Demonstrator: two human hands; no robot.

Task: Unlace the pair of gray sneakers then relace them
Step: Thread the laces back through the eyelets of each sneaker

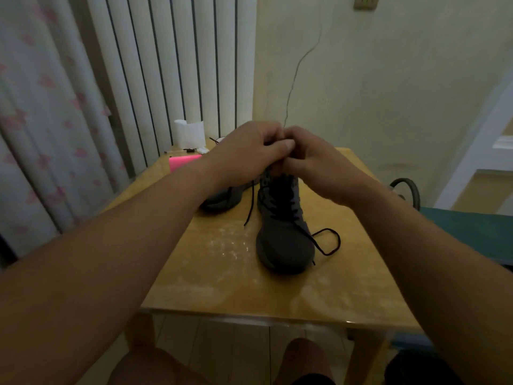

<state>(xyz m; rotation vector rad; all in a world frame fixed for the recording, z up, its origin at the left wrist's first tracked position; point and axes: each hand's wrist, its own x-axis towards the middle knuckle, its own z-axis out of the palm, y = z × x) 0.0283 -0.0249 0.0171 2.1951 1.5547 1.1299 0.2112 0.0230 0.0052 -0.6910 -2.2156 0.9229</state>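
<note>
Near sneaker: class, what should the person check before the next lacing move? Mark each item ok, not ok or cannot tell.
1. Near sneaker stands flat on the table: ok.
2. Left hand and right hand both at its top: ok.
3. Lace pinched in the hands: cannot tell, hidden.
4. Loose loop lies free beside the toe: ok.
5. Second sneaker out of the way: ok.

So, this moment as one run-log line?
hands: left hand and right hand pinch black lace at top of near gray sneaker | second gray sneaker: behind-left | on wooden table
</note>
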